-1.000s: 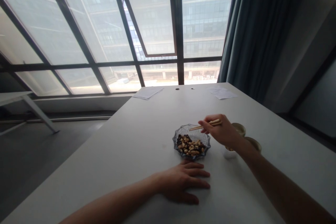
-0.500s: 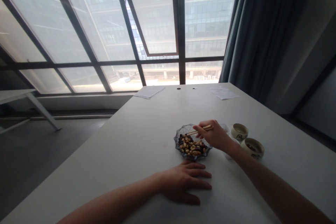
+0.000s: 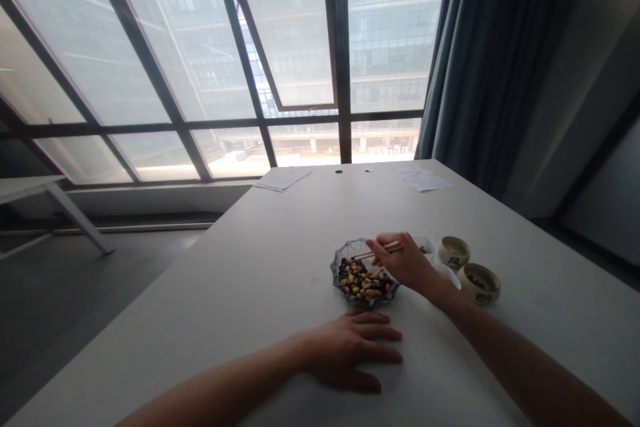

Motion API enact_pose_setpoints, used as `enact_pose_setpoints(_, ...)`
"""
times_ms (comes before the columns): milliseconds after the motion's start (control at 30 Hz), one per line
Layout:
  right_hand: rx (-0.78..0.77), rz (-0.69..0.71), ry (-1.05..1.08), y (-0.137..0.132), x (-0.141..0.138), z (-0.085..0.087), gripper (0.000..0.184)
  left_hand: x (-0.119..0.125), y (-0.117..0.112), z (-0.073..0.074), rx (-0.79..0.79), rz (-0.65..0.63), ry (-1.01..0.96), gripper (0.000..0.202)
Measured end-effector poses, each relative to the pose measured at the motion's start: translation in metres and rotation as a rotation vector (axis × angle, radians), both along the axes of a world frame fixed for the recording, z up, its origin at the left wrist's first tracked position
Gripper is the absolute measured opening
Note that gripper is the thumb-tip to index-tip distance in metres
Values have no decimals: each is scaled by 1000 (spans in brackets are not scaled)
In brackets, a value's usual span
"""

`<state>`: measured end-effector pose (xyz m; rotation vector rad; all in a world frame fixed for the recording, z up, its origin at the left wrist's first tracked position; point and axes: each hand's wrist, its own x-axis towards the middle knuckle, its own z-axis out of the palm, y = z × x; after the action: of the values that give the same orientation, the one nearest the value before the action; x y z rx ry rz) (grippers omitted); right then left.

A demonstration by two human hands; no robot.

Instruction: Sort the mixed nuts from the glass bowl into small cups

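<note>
Grasping the chopsticks [image 3: 364,255] in the right hand [image 3: 404,261], pinched between thumb and fingers, with tips lowered to the dark pieces [image 3: 344,273] at the far left of the peanuts [image 3: 367,284] in the glass bowl [image 3: 357,248]. Compared with a second ago, reaching further left: then poised over bare glass, now down at the dark pieces, so apparently working among them. Unable to tell whether clasping one or merely touching. By shifting, also uncovering a far cup [image 3: 457,260] and a near cup [image 3: 481,293] toward the right edge of the desk [image 3: 240,267], plus two white containers [image 3: 451,275] partly behind the right wrist. Resting the left hand [image 3: 350,350] palm down, holding nothing, with fingers spread on the desk just beside the bowl's near rim, much as a second ago; hard to tell whether touching the glass. To find the peanuts: in the near part of the bowl, closer to the desk's right edge than its left, well apart from its far edge. Beyond, noting paper sheets [image 3: 283,178] by the far left corner and loose papers [image 3: 429,181] by the far right corner.
</note>
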<state>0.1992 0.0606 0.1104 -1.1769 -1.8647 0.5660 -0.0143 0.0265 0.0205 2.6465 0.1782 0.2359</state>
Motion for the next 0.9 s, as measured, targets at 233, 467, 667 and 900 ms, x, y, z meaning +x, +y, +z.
enact_pose_setpoints(233,25,-8,-12,0,3,-1,46,0,1,-2,16,-6,-4,60)
enact_pose_setpoints(467,31,6,-55,0,2,0,43,0,1,-2,21,-4,3,60)
enact_pose_setpoints(667,75,56,-82,0,3,1,37,0,0,-4,7,3,-8,59)
enact_pose_setpoints(900,76,83,-98,0,5,0,45,0,0,-5,-8,6,-32,60)
